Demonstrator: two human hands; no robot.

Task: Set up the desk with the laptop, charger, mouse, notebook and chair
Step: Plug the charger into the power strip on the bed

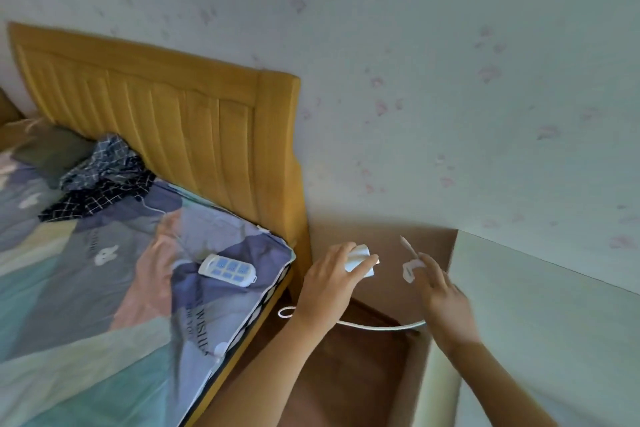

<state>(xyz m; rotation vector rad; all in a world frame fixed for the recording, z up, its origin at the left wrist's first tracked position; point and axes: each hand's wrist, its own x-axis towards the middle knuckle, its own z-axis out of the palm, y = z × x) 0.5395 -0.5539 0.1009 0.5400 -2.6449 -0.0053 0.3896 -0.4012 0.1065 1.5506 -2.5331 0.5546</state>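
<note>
My left hand [329, 274] grips the white charger brick [362, 262] in the gap between the bed and the desk. My right hand [441, 291] pinches a small white plug piece [410, 269] of the charger a little to the right of the brick; it is blurred. The charger's white cable [377, 326] loops low across the gap, from a curl near the bed to behind my right wrist. The pale desk top [554, 340] fills the lower right. Laptop, mouse, notebook and chair are out of sight.
A white power strip with blue sockets [228, 269] lies at the corner of the bed [104, 305], whose yellow wooden headboard [173, 114] stands against the wall. Dark checked cloth [100, 180] is bunched near the headboard. Brown floor [346, 374] shows between bed and desk.
</note>
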